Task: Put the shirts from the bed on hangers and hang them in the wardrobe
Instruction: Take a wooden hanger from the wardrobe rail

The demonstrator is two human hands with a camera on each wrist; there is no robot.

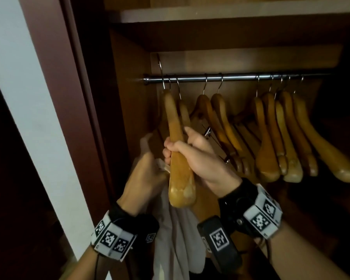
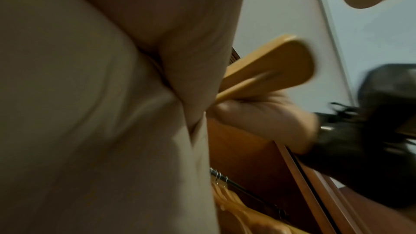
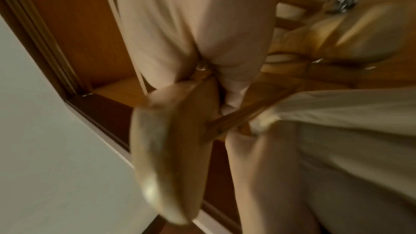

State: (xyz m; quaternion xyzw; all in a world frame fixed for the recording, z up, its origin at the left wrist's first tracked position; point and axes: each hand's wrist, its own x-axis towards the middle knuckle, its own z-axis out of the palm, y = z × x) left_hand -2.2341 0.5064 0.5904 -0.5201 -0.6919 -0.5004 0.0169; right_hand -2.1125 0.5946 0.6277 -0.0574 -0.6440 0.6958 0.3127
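While my right hand (image 1: pixel 192 156) wraps its fingers tight round the near arm of a thick honey-coloured wooden hanger (image 1: pixel 177 142), the hanger's thin metal hook sits up by the left end of the shiny metal rail (image 1: pixel 230 77) inside the brown wooden wardrobe (image 1: pixel 129 118). I think I hold it by the arm so I can steer the hook and keep the hanger from swinging. My left hand (image 1: pixel 148 174) is bunched on the soft cream shirt (image 1: pixel 176 235), which hangs down under the hanger, just left of it. I guess that hand keeps the cloth from sliding off. I cannot tell if the shirt sits well on the far arm, because my hands hide it. More bare wooden hangers (image 1: pixel 281 134) hang on the rail to the right, near but apart. The wrist pictures are blurry and show mostly cream cloth and wood.
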